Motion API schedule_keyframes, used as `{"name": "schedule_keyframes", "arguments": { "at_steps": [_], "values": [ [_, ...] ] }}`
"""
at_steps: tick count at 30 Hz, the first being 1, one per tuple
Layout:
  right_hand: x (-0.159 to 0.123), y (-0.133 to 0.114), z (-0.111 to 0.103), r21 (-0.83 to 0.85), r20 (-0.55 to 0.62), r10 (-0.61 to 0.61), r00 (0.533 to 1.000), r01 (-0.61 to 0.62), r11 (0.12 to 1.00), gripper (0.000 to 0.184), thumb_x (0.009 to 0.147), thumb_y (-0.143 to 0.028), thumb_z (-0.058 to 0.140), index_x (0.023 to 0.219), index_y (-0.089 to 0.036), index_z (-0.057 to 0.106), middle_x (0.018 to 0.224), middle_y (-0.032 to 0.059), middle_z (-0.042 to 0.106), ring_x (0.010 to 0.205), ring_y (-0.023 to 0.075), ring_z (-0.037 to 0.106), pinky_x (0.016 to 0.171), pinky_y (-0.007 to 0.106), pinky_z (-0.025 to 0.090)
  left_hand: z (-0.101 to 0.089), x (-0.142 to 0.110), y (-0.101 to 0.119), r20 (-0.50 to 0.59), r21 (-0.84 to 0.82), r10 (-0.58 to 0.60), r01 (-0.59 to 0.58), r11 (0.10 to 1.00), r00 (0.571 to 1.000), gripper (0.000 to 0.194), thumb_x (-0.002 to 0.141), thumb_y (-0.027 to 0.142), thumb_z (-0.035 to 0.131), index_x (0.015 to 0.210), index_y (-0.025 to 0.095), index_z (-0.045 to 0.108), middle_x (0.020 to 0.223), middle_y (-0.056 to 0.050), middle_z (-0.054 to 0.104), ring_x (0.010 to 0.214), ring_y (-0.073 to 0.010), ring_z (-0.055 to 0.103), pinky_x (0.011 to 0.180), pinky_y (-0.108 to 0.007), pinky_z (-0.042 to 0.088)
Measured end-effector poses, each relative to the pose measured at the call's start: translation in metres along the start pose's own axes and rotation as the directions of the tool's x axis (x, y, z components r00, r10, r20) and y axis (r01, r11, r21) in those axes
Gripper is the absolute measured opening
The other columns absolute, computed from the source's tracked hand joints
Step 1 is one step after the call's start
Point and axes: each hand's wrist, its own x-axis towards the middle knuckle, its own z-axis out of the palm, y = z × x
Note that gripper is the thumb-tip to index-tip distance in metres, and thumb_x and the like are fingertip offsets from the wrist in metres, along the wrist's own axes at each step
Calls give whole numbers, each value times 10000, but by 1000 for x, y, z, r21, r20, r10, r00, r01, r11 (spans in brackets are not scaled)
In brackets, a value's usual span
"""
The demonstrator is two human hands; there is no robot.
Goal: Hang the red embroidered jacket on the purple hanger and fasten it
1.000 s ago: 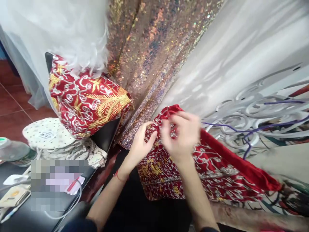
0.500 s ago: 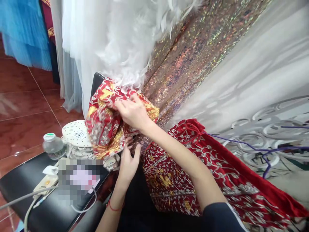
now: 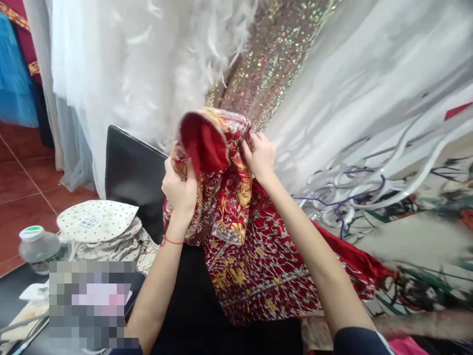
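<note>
Both hands hold up a red garment piece [image 3: 221, 167] embroidered in gold and silver, its plain red lining showing at the top. My left hand [image 3: 180, 190] grips its left edge; a thin red string circles that wrist. My right hand [image 3: 259, 155] pinches its upper right edge. Below it a second red embroidered cloth [image 3: 266, 266] lies spread across my lap.
A black chair [image 3: 129, 170] stands at the left with a dotted white cloth bundle [image 3: 98, 222] on it, a small clear bottle [image 3: 37, 244] and a cable nearby. White feathered tulle [image 3: 140, 64], a sequined fabric [image 3: 266, 54] and white satin [image 3: 369, 74] hang close behind. Red floor tiles lie left.
My right hand took the embroidered piece off the chair and brought it to the middle. My left hand rose and now grips its other edge. The view shifted left, then back.
</note>
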Motion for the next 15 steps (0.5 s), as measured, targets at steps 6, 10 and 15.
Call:
{"name": "schedule_keyframes", "arguments": {
  "at_steps": [6,10,15],
  "values": [
    [-28,30,-2,243,543,144,827,-319,916,213,940,-277,563,821,-153,689,859,81,763,869,197,701,800,299,516,3,27,32,174,-26,262,-262,965,949,273,968,463,558,940,203,634,696,8,577,753,-183,634,795,-335,522],
    [-46,26,3,704,615,-259,745,-371,606,337,993,-374,486,1234,-184,623,1139,83,760,990,168,721,876,328,581,15,35,58,295,35,230,-251,967,928,259,928,443,602,959,189,640,793,-29,624,846,-207,630,850,-362,507],
    [-36,17,22,784,476,-381,793,-185,593,524,900,-439,647,1340,-161,585,1310,96,693,1209,222,651,1064,361,527,24,30,90,352,100,246,-298,949,903,206,864,317,596,1007,197,684,870,-45,717,790,-183,634,774,-317,475]
  ]
}}
